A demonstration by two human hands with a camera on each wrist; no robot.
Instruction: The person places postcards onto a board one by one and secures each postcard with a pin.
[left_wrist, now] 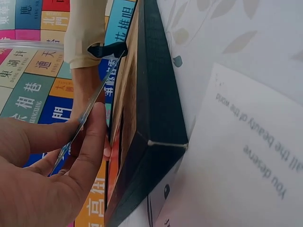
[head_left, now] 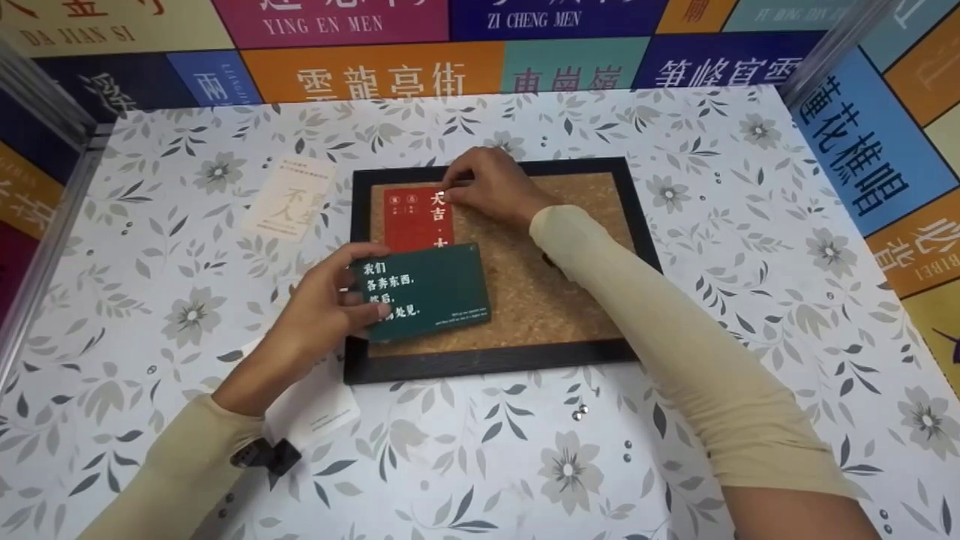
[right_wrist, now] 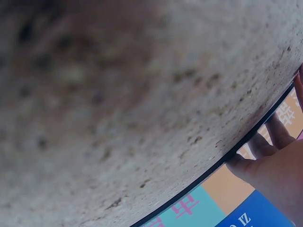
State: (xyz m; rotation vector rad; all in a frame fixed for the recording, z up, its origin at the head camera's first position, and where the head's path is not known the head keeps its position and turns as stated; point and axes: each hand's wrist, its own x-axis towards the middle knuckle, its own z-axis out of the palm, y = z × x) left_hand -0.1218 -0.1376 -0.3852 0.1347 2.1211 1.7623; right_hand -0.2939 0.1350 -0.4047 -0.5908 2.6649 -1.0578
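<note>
My left hand (head_left: 319,307) holds a dark green card (head_left: 442,289) with white Chinese writing, thumb on its face and fingers behind. In the left wrist view the card (left_wrist: 90,111) appears edge-on, pinched by its end. Beneath it, a red card (head_left: 416,217) lies on a cork board (head_left: 540,277) in a black frame (head_left: 487,364); the green card covers its lower part. The fingertips of my right hand (head_left: 499,184) meet at the red card's upper right corner. A tiny light spot shows there; whether they pinch a pin is not clear.
A pale card (head_left: 289,199) lies left of the board, and a white card (head_left: 319,409) is partly under the left forearm. Small shiny pins (head_left: 580,412) lie in front of the frame. Colourful lettered panels (head_left: 375,71) stand behind the flower-patterned table (head_left: 750,247).
</note>
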